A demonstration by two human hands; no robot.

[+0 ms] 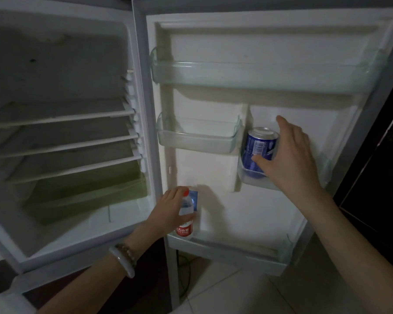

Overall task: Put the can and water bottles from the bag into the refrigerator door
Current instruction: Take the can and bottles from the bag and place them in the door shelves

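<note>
The refrigerator door (213, 211) stands open on the right. A blue can (258, 147) sits upright in the small clear bin (254, 180) at mid-right of the door. My right hand (288, 155) curls round the can, thumb on its front. A water bottle (186, 214) with a red cap and red label stands at the left end of the bottom door shelf (236, 250). My left hand (168, 211) grips the bottle's body. The bag is out of view.
The door's top bin (259, 73) and middle-left bin (197, 137) are transparent and hold nothing. The fridge interior (61, 132) on the left has bare shelves and a drawer. A dark cabinet (383, 177) stands at the right; tiled floor lies below.
</note>
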